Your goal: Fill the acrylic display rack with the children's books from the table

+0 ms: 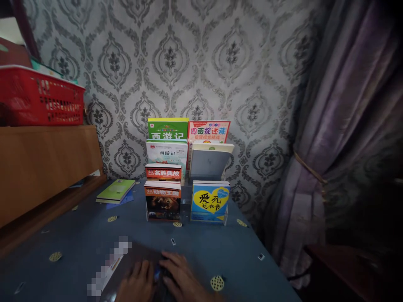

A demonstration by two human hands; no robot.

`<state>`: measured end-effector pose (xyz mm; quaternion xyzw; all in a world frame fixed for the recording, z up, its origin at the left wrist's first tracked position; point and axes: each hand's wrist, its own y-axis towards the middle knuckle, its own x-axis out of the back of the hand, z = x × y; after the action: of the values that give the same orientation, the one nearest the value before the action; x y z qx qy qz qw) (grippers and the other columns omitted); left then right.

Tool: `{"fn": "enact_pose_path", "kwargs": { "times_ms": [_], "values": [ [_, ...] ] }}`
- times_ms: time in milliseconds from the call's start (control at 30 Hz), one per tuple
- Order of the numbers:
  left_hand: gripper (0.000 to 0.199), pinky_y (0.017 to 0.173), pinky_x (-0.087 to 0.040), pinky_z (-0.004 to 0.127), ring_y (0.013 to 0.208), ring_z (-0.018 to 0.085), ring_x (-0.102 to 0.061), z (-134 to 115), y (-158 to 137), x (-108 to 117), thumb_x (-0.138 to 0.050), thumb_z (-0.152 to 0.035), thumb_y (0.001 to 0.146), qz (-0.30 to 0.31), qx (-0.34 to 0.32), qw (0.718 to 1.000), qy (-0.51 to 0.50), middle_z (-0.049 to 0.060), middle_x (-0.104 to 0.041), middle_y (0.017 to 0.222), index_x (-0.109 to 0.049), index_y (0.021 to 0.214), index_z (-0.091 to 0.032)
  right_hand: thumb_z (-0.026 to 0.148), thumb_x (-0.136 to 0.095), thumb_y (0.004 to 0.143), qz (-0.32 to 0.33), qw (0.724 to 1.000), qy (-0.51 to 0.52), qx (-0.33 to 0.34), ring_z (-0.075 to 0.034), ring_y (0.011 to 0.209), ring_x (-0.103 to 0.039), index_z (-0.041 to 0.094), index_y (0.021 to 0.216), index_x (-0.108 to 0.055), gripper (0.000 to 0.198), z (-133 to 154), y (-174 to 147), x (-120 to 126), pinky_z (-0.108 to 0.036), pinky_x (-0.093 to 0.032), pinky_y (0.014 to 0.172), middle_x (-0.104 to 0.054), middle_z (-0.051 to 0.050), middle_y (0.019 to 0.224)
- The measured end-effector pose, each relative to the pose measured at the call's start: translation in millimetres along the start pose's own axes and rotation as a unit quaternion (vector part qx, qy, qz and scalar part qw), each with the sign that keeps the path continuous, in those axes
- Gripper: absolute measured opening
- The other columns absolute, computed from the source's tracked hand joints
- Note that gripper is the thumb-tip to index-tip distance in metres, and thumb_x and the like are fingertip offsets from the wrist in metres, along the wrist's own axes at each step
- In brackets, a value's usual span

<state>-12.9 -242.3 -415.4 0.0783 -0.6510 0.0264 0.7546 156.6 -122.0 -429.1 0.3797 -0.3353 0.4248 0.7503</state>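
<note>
At the bottom of the head view, my left hand (137, 282) rests on a dark, flat thing (141, 252) whose kind I cannot make out. Its fingers lie side by side on top, pointing away from me. Close by on the right, my right hand (180, 274) has its fingers and thumb around a small black object (163, 282), which shows a bluish glint. Blur and the hands hide what this object is. A whitish strip (110, 268), partly pixelated, runs along the left side of the dark thing.
Clear stands with children's books face the table's far side; a blue-and-yellow book (210, 201) and a lion-cover book (163, 203) are in front. A green book (116, 191) lies left. A red basket (22, 96) sits on a wooden cabinet (47, 167). A curtain (315, 138) hangs right.
</note>
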Motion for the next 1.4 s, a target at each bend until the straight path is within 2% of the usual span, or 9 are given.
{"fn": "enact_pose_path", "kwargs": {
  "times_ms": [100, 267, 467, 633, 833, 1100, 1400],
  "values": [
    [0.049, 0.100, -0.053, 0.046, 0.127, 0.032, -0.059, 20, 14, 6, -0.047, -0.015, 0.091, 0.020, -0.004, 1.000, -0.011, 0.016, -0.061, 0.139, -0.059, 0.138, -0.021, 0.032, -0.048, 0.100, -0.003, 0.999, -0.032, 0.023, -0.025, 0.139, -0.047, 0.019, 0.142, -0.052, 0.044, -9, -1, -6, -0.044, -0.037, 0.116, -0.052, -0.015, 0.148],
    [0.046, 0.110, -0.044, 0.049, 0.137, 0.029, -0.049, 48, 28, 18, -0.040, -0.015, 0.093, 0.050, 0.051, 0.997, -0.001, 0.009, -0.056, 0.145, -0.065, 0.131, -0.025, 0.032, -0.053, 0.098, -0.046, 0.996, -0.042, 0.064, -0.024, 0.136, -0.051, 0.023, 0.142, -0.052, 0.045, -19, -1, -12, -0.042, -0.041, 0.114, -0.055, -0.013, 0.146],
    [0.054, 0.111, -0.044, 0.039, 0.131, 0.023, -0.056, 78, 29, 23, -0.025, -0.028, 0.099, 0.037, 0.144, 0.986, -0.080, 0.011, -0.054, 0.148, -0.051, 0.144, -0.014, 0.034, -0.052, 0.099, -0.053, 0.995, -0.042, 0.076, -0.024, 0.133, -0.054, 0.021, 0.140, -0.054, 0.044, -22, 0, -14, -0.041, -0.043, 0.111, -0.057, -0.015, 0.143],
    [0.057, 0.111, -0.043, 0.044, 0.129, 0.026, -0.058, 85, 29, 8, -0.022, -0.030, 0.098, 0.016, 0.164, 0.980, -0.113, 0.011, -0.053, 0.148, -0.052, 0.143, -0.014, 0.033, -0.051, 0.099, -0.051, 0.995, -0.040, 0.081, -0.022, 0.136, -0.050, 0.022, 0.142, -0.051, 0.045, -24, -1, -14, -0.040, -0.040, 0.114, -0.055, -0.014, 0.145],
    [0.051, 0.108, -0.045, 0.043, 0.127, 0.025, -0.060, 94, 31, -8, -0.030, -0.029, 0.095, -0.031, 0.135, 0.982, -0.125, 0.009, -0.061, 0.140, -0.063, 0.133, -0.020, 0.033, -0.055, 0.096, -0.025, 0.996, -0.046, 0.069, -0.026, 0.133, -0.053, 0.021, 0.139, -0.055, 0.045, -29, 2, -16, -0.044, -0.044, 0.111, -0.055, -0.016, 0.145],
    [0.053, 0.107, -0.047, 0.043, 0.125, 0.026, -0.061, 94, 33, -2, -0.026, -0.024, 0.097, -0.018, 0.137, 0.984, -0.115, 0.010, -0.059, 0.142, -0.060, 0.136, -0.016, 0.033, -0.052, 0.098, -0.048, 0.993, -0.047, 0.095, -0.024, 0.132, -0.054, 0.018, 0.138, -0.055, 0.043, -24, 3, -11, -0.041, -0.045, 0.110, -0.059, -0.017, 0.140],
    [0.055, 0.108, -0.045, 0.045, 0.128, 0.026, -0.059, 91, 28, -2, -0.020, -0.023, 0.098, -0.033, 0.136, 0.981, -0.131, 0.012, -0.057, 0.144, -0.058, 0.137, -0.013, 0.030, -0.049, 0.100, -0.025, 0.998, -0.034, 0.053, -0.021, 0.139, -0.047, 0.022, 0.142, -0.050, 0.043, -9, -2, 1, -0.042, -0.038, 0.116, -0.054, -0.013, 0.147]
  ]
}}
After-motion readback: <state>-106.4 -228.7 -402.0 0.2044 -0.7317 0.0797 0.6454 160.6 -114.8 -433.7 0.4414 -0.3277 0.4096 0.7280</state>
